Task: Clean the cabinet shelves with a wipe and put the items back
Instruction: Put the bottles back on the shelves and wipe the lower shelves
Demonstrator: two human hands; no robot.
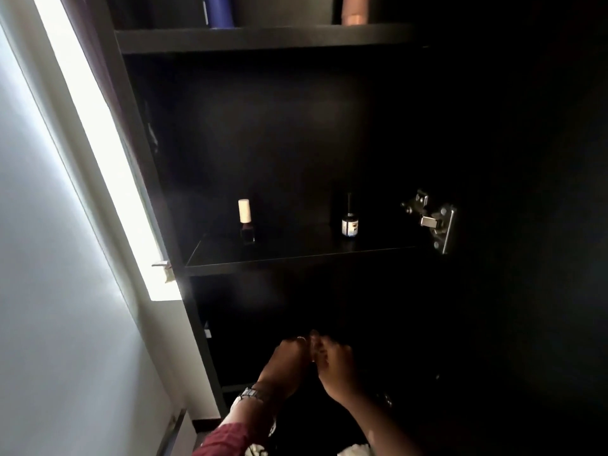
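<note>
A dark open cabinet fills the view. On its middle shelf (pixel 296 256) stand two small bottles: a dark nail polish bottle with a cream cap (pixel 246 225) at the left and a small bottle with a white label (pixel 349 223) at the right. Below that shelf, in the dark lower compartment, my left hand (pixel 285 363) and my right hand (pixel 335 365) are close together with fingers curled. Something small seems to sit between their fingertips, but it is too dark to tell what. No wipe is clearly visible.
The upper shelf (pixel 263 39) carries a blue container (pixel 218 9) and a copper-coloured one (pixel 353 9). A metal door hinge (pixel 434 222) sticks out at the cabinet's right side. A bright window strip (pixel 108 153) and a pale wall lie to the left.
</note>
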